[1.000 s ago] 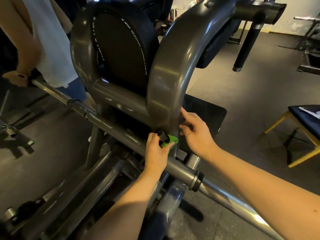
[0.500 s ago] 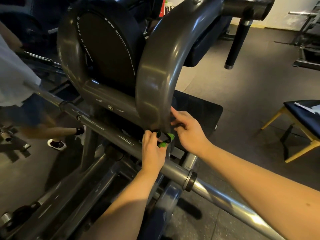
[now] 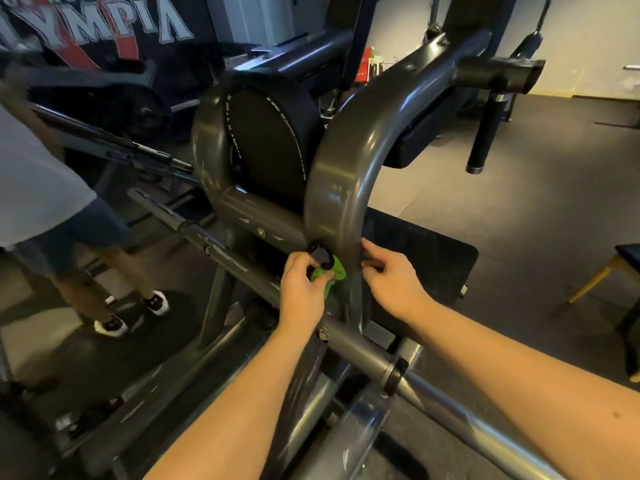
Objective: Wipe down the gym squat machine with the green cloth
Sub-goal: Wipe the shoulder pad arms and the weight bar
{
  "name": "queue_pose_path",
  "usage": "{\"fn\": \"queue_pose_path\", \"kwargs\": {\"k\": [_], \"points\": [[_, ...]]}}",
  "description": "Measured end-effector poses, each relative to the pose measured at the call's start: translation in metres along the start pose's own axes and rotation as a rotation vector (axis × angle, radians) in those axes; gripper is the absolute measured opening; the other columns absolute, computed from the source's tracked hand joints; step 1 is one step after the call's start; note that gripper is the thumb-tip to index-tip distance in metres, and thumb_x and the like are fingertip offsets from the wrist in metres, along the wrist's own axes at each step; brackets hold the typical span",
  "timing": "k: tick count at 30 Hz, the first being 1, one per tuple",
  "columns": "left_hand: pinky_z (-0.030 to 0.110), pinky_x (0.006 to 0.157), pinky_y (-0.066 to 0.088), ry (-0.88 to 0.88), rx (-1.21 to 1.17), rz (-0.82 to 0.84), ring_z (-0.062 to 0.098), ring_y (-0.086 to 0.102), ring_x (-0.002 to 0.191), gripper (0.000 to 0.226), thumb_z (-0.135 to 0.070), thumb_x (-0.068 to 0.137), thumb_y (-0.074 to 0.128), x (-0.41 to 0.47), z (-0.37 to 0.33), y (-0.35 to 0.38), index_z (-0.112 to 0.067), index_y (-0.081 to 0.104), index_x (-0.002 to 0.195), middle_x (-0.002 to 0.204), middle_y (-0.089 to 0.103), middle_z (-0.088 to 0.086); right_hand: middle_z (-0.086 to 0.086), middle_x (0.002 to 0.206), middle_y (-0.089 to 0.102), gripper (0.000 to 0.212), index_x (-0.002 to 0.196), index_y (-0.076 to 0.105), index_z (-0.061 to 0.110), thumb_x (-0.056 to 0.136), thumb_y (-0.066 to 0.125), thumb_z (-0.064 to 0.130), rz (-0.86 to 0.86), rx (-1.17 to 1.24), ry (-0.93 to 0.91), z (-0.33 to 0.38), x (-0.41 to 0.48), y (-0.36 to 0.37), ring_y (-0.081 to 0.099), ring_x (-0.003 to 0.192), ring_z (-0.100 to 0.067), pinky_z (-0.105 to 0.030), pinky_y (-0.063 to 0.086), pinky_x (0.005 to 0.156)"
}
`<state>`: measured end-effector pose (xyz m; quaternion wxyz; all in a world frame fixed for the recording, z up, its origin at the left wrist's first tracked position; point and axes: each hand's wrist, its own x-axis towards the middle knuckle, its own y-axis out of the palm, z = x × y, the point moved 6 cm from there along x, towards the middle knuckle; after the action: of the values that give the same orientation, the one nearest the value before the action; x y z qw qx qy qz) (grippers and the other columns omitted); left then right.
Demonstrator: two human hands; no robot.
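Gym room: dark rubber floor [image 3: 519,140], banner [image 3: 104,26] lettering on the back wall. Far left, a bystander [image 3: 52,188] in a white top and dark shorts is seen, blurred. A steel bar [image 3: 450,403] is run diagonally from left to lower right in front of the squat machine [image 3: 249,211]. A round black pad [image 3: 266,143] is set between its grey tubes. At the base of the curved arm [image 3: 339,174], the green cloth [image 3: 332,273] is bunched in the left hand [image 3: 301,289], fingers [image 3: 300,263] curled round it, and pressed to the metal. The cloth is judged soft, light and easily wadded, best held in the palm with a flat face presented. The frame is judged rigid and glossy. Right hand [image 3: 391,282]: fingers are curled at the arm's right edge, and whether it is gripped cannot be told. Far right, a yellow-legged chair [image 3: 596,285] is seen. No container is identified.
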<state>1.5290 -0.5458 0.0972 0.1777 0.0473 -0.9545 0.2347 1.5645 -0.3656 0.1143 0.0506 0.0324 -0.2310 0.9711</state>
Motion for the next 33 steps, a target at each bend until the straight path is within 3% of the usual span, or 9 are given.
{"fn": "queue_pose_path", "kwargs": {"k": [4, 6, 10, 16, 20, 23, 25, 29, 33], "points": [[0.013, 0.088, 0.045, -0.044, -0.108, -0.115, 0.003, 0.057, 0.101, 0.019, -0.011, 0.094, 0.069, 0.025, -0.023, -0.029, -0.023, 0.059, 0.107, 0.11, 0.059, -0.006, 0.009, 0.102, 0.072, 0.031, 0.13, 0.062, 0.034, 0.1, 0.058, 0.025, -0.162, 0.069, -0.024, 0.022, -0.001, 0.007, 0.068, 0.093, -0.005, -0.027, 0.057, 0.084], [0.007, 0.091, 0.042, 0.005, -0.071, -0.107, 0.001, 0.053, 0.105, 0.023, -0.007, 0.095, 0.066, 0.031, -0.03, -0.03, -0.018, 0.061, 0.115, 0.115, 0.055, -0.008, 0.009, 0.098, 0.069, 0.024, 0.122, 0.058, 0.039, 0.099, 0.061, 0.034, -0.25, 0.097, -0.009, 0.025, -0.001, 0.017, 0.066, 0.092, -0.007, -0.024, 0.055, 0.078], [0.002, 0.092, 0.038, 0.014, -0.014, -0.092, 0.003, 0.052, 0.104, 0.022, 0.0, 0.093, 0.066, 0.024, -0.018, -0.022, -0.01, 0.062, 0.112, 0.116, 0.052, -0.005, 0.002, 0.107, 0.057, 0.05, 0.138, 0.055, 0.031, 0.094, 0.061, 0.053, -0.344, -0.06, 0.057, 0.01, 0.005, 0.026, 0.054, 0.107, -0.019, -0.038, 0.053, 0.087], [0.033, 0.1, 0.048, -0.158, 0.011, 0.058, 0.007, 0.054, 0.093, 0.017, -0.001, 0.093, 0.065, -0.002, 0.026, 0.008, -0.016, 0.059, 0.099, 0.109, 0.051, -0.003, 0.002, 0.106, 0.055, 0.05, 0.137, 0.057, 0.028, 0.094, 0.062, 0.053, -0.343, -0.113, 0.053, 0.011, 0.006, 0.022, 0.054, 0.103, -0.016, -0.027, 0.046, 0.079], [0.023, 0.098, 0.047, -0.064, -0.016, -0.037, 0.005, 0.053, 0.098, 0.019, -0.003, 0.093, 0.067, 0.014, 0.002, -0.011, -0.007, 0.064, 0.111, 0.114, 0.053, -0.002, 0.006, 0.098, 0.053, 0.038, 0.13, 0.053, 0.04, 0.094, 0.065, 0.047, -0.318, -0.078, 0.037, 0.018, 0.003, 0.017, 0.052, 0.09, -0.006, -0.014, 0.036, 0.071], [0.008, 0.094, 0.043, 0.152, -0.11, -0.146, 0.0, 0.054, 0.102, 0.02, -0.004, 0.094, 0.067, 0.04, -0.047, -0.035, -0.009, 0.067, 0.113, 0.117, 0.055, -0.003, 0.006, 0.095, 0.052, 0.043, 0.135, 0.057, 0.032, 0.095, 0.066, 0.044, -0.315, -0.069, 0.037, 0.022, 0.002, 0.015, 0.05, 0.086, -0.004, -0.013, 0.034, 0.069], [0.011, 0.097, 0.045, 0.264, -0.142, -0.14, 0.006, 0.054, 0.114, 0.021, -0.006, 0.096, 0.065, 0.051, -0.072, -0.035, -0.013, 0.068, 0.115, 0.12, 0.052, -0.007, 0.005, 0.096, 0.053, 0.043, 0.135, 0.058, 0.03, 0.095, 0.067, 0.042, -0.307, -0.061, 0.048, 0.023, 0.002, 0.015, 0.05, 0.085, -0.004, -0.014, 0.035, 0.069], [0.011, 0.098, 0.045, 0.235, -0.227, -0.107, 0.01, 0.054, 0.122, 0.022, -0.005, 0.098, 0.062, 0.047, -0.063, -0.025, -0.017, 0.067, 0.116, 0.128, 0.049, -0.004, 0.001, 0.096, 0.056, 0.036, 0.128, 0.062, 0.029, 0.094, 0.068, 0.041, -0.291, -0.061, 0.034, 0.024, 0.003, 0.014, 0.054, 0.086, -0.008, -0.02, 0.043, 0.072], [0.008, 0.098, 0.043, 0.125, -0.194, -0.038, 0.005, 0.055, 0.115, 0.023, 0.0, 0.095, 0.064, 0.022, -0.018, -0.013, -0.017, 0.065, 0.11, 0.123, 0.051, -0.004, 0.0, 0.092, 0.057, 0.026, 0.113, 0.065, 0.026, 0.094, 0.067, 0.043, -0.321, -0.099, 0.017, 0.021, 0.003, 0.016, 0.054, 0.084, -0.01, -0.021, 0.044, 0.071]]}}
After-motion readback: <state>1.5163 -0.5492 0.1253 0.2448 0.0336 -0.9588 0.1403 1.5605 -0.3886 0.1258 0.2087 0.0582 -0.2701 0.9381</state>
